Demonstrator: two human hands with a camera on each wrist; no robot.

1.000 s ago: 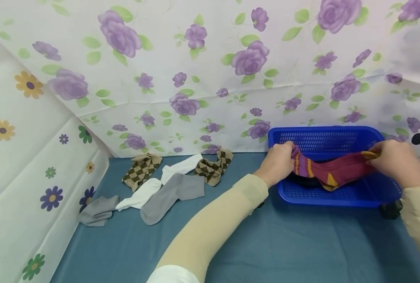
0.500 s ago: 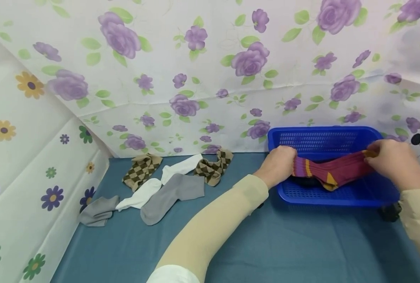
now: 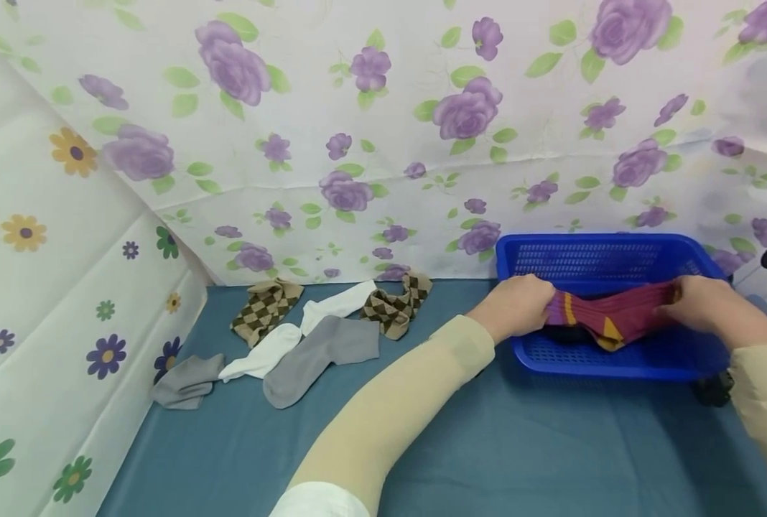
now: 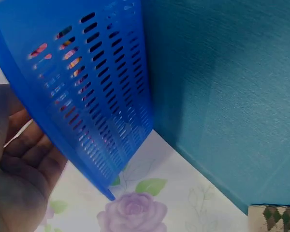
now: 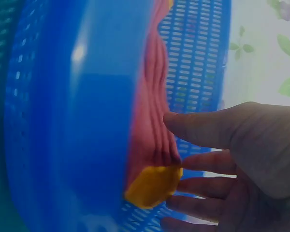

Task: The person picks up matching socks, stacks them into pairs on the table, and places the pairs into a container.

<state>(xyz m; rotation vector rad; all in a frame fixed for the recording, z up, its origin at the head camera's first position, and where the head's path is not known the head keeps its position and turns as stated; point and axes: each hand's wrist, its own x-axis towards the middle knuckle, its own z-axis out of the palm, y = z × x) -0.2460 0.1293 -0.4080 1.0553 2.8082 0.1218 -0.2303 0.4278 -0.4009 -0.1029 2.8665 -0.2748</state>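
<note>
A maroon sock (image 3: 645, 309) with purple and yellow stripes lies stretched sideways in the blue plastic basket (image 3: 590, 367). At the basket's left side my left hand (image 3: 519, 305) grips the sock's purple striped end; in the left wrist view that hand (image 4: 24, 169) sits behind the basket rim, its fingertips partly hidden. Over the sock's other end is my right hand (image 3: 707, 301). The right wrist view has its fingers extended beside the yellow tip (image 5: 153, 187), thumb tip at the sock's edge. Something black (image 3: 567, 334) shows beneath the sock.
Left of the basket, on the blue-green cloth (image 3: 487, 445), lie two checkered socks (image 3: 263, 309), two white socks (image 3: 267, 355) and two grey socks (image 3: 319, 359). A flower-printed sheet (image 3: 409, 129) hangs right behind the basket. My left forearm (image 3: 396, 402) crosses the table.
The sock's right end has come down into the basket. My right hand has lowered with it and loosened from its pinch. The left hand keeps its grip. The head view has shifted slightly.
</note>
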